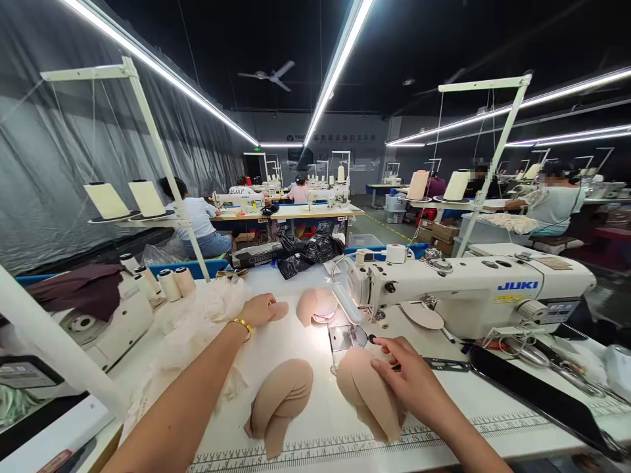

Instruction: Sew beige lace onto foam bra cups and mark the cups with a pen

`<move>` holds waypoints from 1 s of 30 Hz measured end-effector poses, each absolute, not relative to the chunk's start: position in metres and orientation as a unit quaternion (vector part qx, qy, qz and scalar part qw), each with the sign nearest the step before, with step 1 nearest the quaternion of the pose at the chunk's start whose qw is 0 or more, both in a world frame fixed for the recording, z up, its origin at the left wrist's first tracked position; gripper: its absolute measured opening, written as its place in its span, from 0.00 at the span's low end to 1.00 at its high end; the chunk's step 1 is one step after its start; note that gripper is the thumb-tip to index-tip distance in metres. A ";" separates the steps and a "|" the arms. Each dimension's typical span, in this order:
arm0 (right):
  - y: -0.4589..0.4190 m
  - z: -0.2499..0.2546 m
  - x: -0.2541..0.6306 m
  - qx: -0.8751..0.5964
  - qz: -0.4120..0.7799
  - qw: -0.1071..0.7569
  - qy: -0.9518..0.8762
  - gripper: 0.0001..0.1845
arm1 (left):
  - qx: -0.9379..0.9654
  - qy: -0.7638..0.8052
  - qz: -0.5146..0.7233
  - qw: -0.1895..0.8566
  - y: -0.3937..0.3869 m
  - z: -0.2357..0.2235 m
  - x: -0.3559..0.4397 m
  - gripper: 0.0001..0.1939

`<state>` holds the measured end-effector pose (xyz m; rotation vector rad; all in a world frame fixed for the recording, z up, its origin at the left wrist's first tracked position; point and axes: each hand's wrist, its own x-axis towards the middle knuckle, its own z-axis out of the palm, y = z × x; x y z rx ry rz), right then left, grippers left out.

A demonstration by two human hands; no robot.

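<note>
My left hand (259,310), with a gold bracelet at the wrist, is closed on the edge of a small beige bra cup piece (280,311) over the table. My right hand (408,373) rests against a stack of beige bra cups (363,389) in front of the needle area. Its thumb and index finger are apart, the thumb near the stack's edge; the other fingers are partly hidden. To the left lies a second stack of beige cups (286,397). More cups (315,306) sit in the lamp light beside the sewing machine (463,289).
Sheer cream fabric (197,328) is heaped at the left, near thread cones (170,284). A black tray (537,397) and metal tools lie at the right. A printed ruler (325,452) runs along the front edge. Black plastic bags (310,253) lie behind; other people sit at machines farther back.
</note>
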<state>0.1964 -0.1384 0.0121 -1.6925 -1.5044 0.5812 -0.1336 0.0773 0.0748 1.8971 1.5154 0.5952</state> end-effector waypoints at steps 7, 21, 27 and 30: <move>-0.135 -0.020 0.201 -0.632 0.201 0.530 -0.529 0.25 | 0.682 0.562 0.229 0.407 0.024 0.098 -0.140 0.16; -0.139 -0.031 0.207 -0.620 0.188 0.548 -0.530 0.22 | 0.772 0.577 0.158 0.215 -0.062 0.100 -0.148 0.30; -0.137 -0.030 0.202 -0.617 0.173 0.537 -0.549 0.21 | 0.829 0.513 0.153 0.163 0.002 0.107 -0.089 0.31; -0.135 -0.033 0.204 -0.618 0.171 0.541 -0.543 0.22 | 0.856 0.481 0.127 0.139 0.027 0.084 -0.048 0.30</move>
